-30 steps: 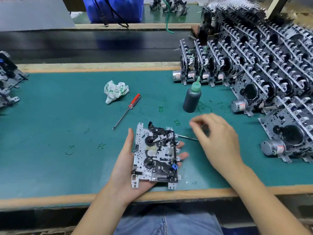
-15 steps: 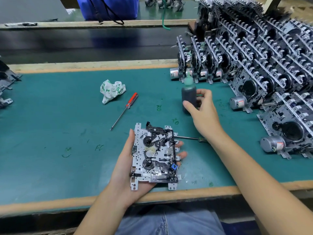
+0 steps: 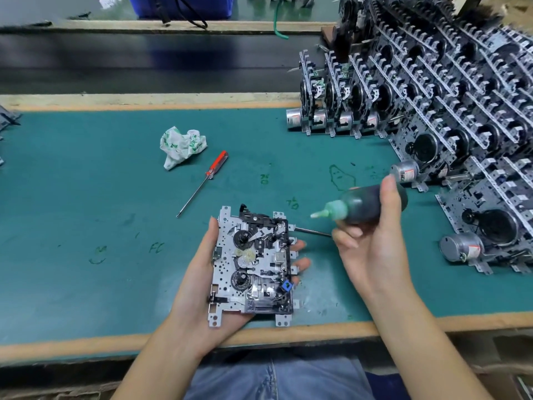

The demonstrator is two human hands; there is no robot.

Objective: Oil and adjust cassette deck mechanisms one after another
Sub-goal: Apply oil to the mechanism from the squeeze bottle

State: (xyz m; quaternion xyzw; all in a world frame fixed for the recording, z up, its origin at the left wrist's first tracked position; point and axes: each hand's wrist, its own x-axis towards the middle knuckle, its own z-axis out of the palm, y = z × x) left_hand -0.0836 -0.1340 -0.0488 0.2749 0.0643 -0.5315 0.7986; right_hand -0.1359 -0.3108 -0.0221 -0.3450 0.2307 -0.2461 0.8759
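Lifted off the green mat since half a second ago, the oil bottle (image 3: 372, 204) now lies tilted on its side in the right hand (image 3: 372, 249), nozzle pointing left toward the cassette mechanism (image 3: 253, 265); before, it stood upright near the stacked units with the fingers just closing on it

Going left to right: at the tabletop's far left edge, bits of grey metal parts (image 3: 7, 119) poke into view. Toward the back of the mat lies a crumpled white and green rag (image 3: 181, 147), and just to its right a red-handled screwdriver (image 3: 203, 183), tip pointing at the front edge. Near the front edge, the left hand (image 3: 202, 287) lies under the cassette mechanism, palm up, thumb along its left side and fingertips showing past its right side, holding it face up above the mat. A thin metal tool (image 3: 313, 231) lies on the mat between the mechanism and the right hand, which hides its far end. The right hand grips the bottle, thumb on top and fingers curled beneath. Along the right edge and back right corner, rows of stacked mechanisms (image 3: 432, 96) with silver motors stand well packed, crowding the space just beside the bottle
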